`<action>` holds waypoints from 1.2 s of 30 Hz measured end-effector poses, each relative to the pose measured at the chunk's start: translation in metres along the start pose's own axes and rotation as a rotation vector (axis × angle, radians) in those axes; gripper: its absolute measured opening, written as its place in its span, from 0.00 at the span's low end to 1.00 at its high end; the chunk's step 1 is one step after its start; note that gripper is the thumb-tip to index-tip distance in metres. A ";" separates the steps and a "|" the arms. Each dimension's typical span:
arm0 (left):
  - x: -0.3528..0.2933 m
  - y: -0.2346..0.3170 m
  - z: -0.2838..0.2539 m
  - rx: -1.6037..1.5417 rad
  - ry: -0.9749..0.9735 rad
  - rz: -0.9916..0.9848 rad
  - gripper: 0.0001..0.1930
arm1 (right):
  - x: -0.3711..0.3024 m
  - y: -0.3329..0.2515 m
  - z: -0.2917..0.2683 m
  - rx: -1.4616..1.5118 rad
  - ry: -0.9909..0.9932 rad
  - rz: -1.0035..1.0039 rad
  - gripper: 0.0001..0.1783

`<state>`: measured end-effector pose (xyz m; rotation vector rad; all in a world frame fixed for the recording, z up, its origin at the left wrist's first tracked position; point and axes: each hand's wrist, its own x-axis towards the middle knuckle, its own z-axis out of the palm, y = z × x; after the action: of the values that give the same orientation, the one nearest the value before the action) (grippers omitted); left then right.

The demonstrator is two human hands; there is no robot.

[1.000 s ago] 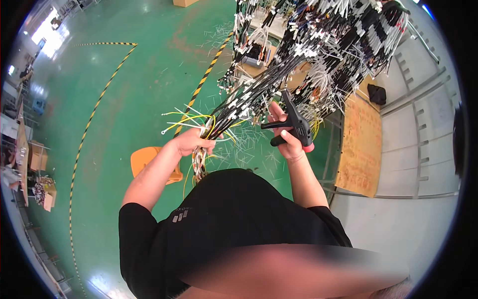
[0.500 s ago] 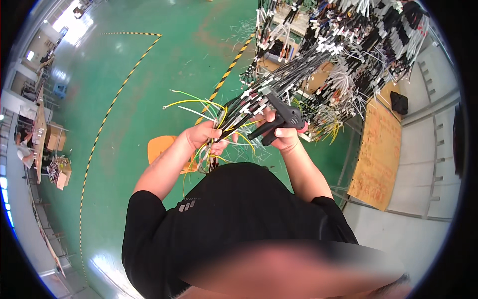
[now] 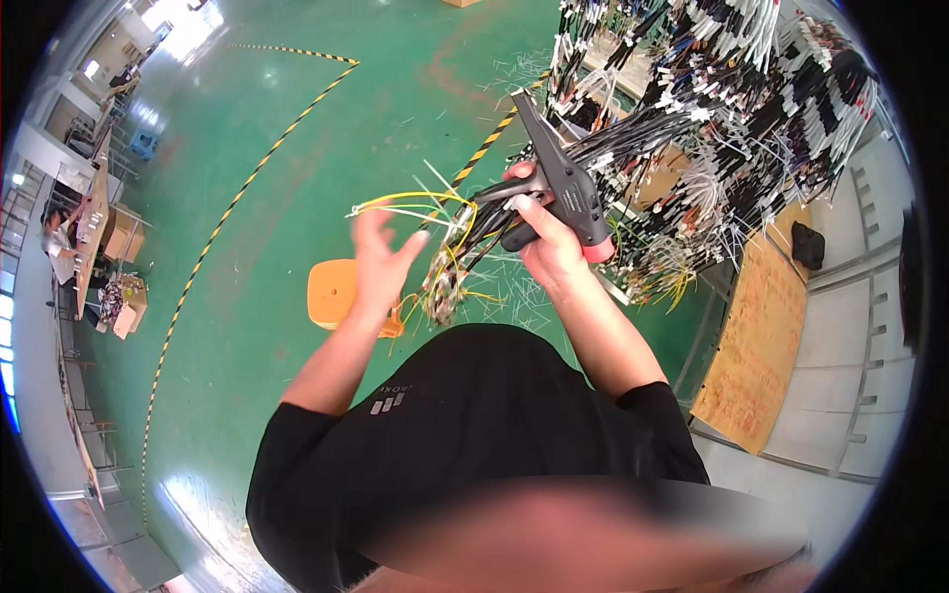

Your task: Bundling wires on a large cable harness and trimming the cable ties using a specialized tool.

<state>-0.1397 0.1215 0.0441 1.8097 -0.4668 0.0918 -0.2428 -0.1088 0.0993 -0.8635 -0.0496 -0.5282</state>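
Note:
My right hand (image 3: 552, 249) grips a black cable tie gun (image 3: 565, 183) with a red knob at its rear; its nose points away from me, up and to the left. Beneath the gun runs a bundle of black cables (image 3: 481, 235), whose loose near ends (image 3: 445, 282) hang in a tangle of white and yellow. My left hand (image 3: 381, 259) is off the bundle, with thumb and fingers apart. Yellow and white wire ends (image 3: 410, 201) stick out to the left and reach the fingertips. Whether the fingers touch them I cannot tell.
Dense hanging cable bundles (image 3: 712, 128) fill the far right. An orange stool (image 3: 333, 292) stands below my left hand on the green floor. A wooden board (image 3: 756, 346) lies at the right. Cut tie scraps litter the floor, with striped tape (image 3: 484, 146) beyond.
My left hand has let go of the cable bundle and moved up and left, its fingers spreading. The tie gun has risen and turned its nose upward in my right hand.

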 end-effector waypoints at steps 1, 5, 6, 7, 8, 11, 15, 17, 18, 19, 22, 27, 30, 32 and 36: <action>-0.014 -0.001 -0.011 0.103 0.095 0.237 0.38 | 0.003 0.004 -0.001 -0.005 0.008 -0.010 0.26; -0.043 0.063 0.001 0.353 -0.138 0.569 0.50 | 0.010 0.010 0.014 0.003 0.030 0.017 0.25; -0.039 0.066 0.018 0.367 -0.112 0.550 0.53 | 0.011 0.009 0.020 0.048 0.037 0.049 0.25; -0.027 0.067 0.036 0.380 -0.091 0.535 0.56 | 0.013 0.007 0.026 0.094 0.048 0.076 0.24; -0.014 0.055 0.051 0.441 -0.046 0.570 0.58 | 0.013 0.005 0.034 0.090 0.041 0.040 0.23; 0.014 0.055 0.083 0.583 0.089 0.579 0.52 | 0.018 0.002 0.041 0.133 0.030 0.037 0.23; 0.038 0.058 0.089 0.516 0.007 0.441 0.39 | 0.025 0.004 0.054 0.125 0.076 -0.048 0.23; 0.051 0.066 0.077 0.492 -0.078 0.419 0.30 | 0.027 0.008 0.043 0.081 0.068 0.033 0.24; 0.058 0.072 0.070 0.494 -0.154 0.385 0.28 | 0.025 0.006 0.038 0.045 0.060 0.081 0.24; 0.066 0.067 0.063 0.394 -0.204 0.327 0.35 | 0.023 0.011 0.022 0.032 0.047 0.159 0.25; 0.103 0.057 0.029 0.387 -0.541 0.252 0.24 | -0.022 -0.027 0.006 -0.208 -0.120 0.069 0.35; 0.126 0.080 0.007 0.053 -1.060 -0.262 0.29 | -0.084 -0.056 -0.075 -0.693 0.021 -0.075 0.30; 0.120 0.092 0.005 -0.042 -1.225 -0.320 0.29 | -0.085 -0.060 -0.099 -0.679 0.177 -0.103 0.21; 0.116 0.098 0.006 -0.117 -1.278 -0.379 0.32 | -0.086 -0.065 -0.112 -0.751 0.187 -0.054 0.21; 0.106 0.108 0.008 -0.089 -1.311 -0.357 0.32 | -0.095 -0.074 -0.112 -0.755 0.152 0.018 0.21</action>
<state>-0.0832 0.0625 0.1709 1.6295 -0.9934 -1.3987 -0.3788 -0.1900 0.0551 -1.5527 0.3153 -0.6016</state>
